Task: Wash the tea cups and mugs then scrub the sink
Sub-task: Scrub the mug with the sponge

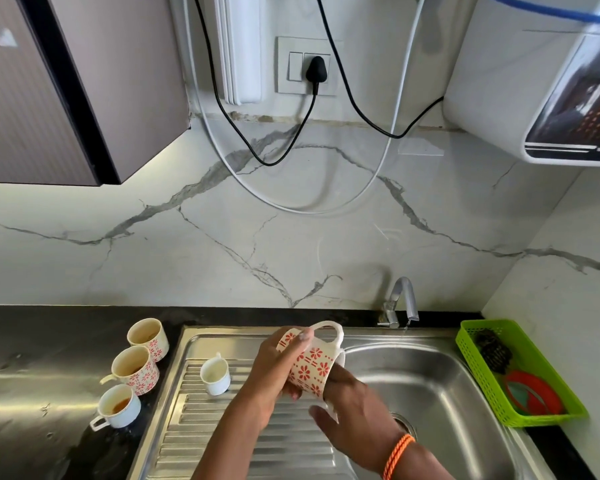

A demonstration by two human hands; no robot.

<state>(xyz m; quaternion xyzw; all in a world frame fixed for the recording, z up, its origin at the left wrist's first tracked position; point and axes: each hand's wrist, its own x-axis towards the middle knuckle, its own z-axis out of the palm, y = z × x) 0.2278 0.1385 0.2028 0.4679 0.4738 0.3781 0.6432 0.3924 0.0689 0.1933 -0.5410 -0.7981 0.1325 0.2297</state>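
The person stands at the sink [440,372] with a red-flowered mug [310,367] held up over the line where the ribbed drainboard [222,427] meets the basin. The mug is tipped well off upright — its long axis runs on a slant, base up toward the far left, mouth down toward the near right, and its white handle [329,329] arches on the top side toward the wall. The left hand [274,370] is wrapped round the mug's body, thumb across the upper wall and fingers curled beneath it. The right hand [352,407] is at the mug's mouth, its fingers tucked into or against the opening; a bit of white foam or cloth shows there, and I cannot tell whether those fingers grip anything. An orange band [397,453] circles that wrist.

A small white cup [216,374] stands upright on the drainboard, just left of the hands. On the dark counter [32,341] to the left sit three more upright — two flowered mugs [148,336] [136,370] and a white cup [118,407] — all with brown dregs inside. The tap [400,299] rises behind the basin, and a green basket [492,386] holding scrubbers sits at the right edge.
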